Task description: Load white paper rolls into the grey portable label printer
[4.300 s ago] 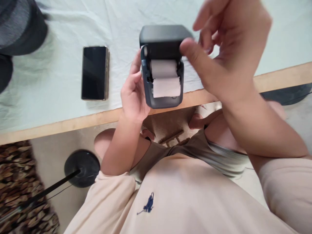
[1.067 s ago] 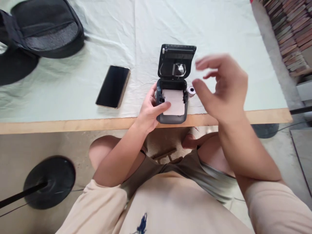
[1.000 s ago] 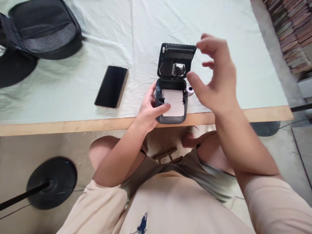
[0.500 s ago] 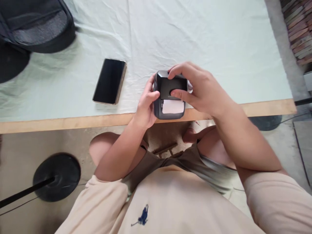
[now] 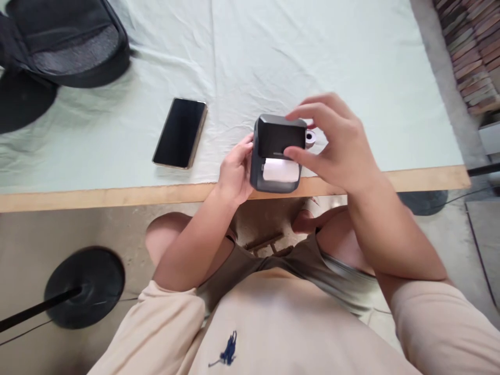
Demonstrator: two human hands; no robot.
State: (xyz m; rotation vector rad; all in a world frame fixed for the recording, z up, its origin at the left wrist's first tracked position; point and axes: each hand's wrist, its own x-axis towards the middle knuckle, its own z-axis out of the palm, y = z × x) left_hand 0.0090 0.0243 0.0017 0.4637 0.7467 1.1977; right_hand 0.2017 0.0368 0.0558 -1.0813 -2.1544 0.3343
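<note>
Single head-worn view, looking forward and steeply down, shirt (image 5: 281,317) close below, table edge (image 5: 117,197) across mid-frame, cloth (image 5: 253,57) farther off

The handheld device (image 5: 282,138) looks like smooth plastic, its casing mostly matt; the strip of paper (image 5: 280,170) at its front is plain and matt; the phone (image 5: 180,133) has a glossy, glass-like face (its rim shines faintly); the tablecloth (image 5: 253,62) is thin, wrinkled cloth; the table edge (image 5: 117,198) is bare wood; the bag (image 5: 64,28) is fabric with a rough, speckled panel (image 5: 78,49).
</note>
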